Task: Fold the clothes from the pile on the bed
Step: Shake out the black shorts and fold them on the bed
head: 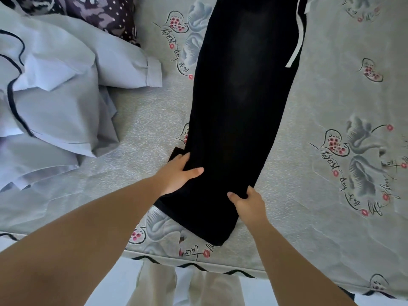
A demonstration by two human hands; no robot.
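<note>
The black trousers (238, 111), laid lengthwise on the bed (331, 89), are gripped near the hem by the left hand (176, 173) and right hand (247, 200), apparently ready for the hem to be carried toward the waistband.

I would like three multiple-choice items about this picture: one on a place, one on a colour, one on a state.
1. Where does the grey pile lie from the trousers?
A. left
B. right
C. on top

2. What colour are the trousers?
A. white
B. black
C. red

3. What are the hands doing?
A. both hang free
B. both grip the trousers
C. both rest on the pile

Key: 1 A, the pile lies at the left of the bed. 2 B, the cloth is black. 3 B, the left hand and right hand pinch the leg edges.
</note>
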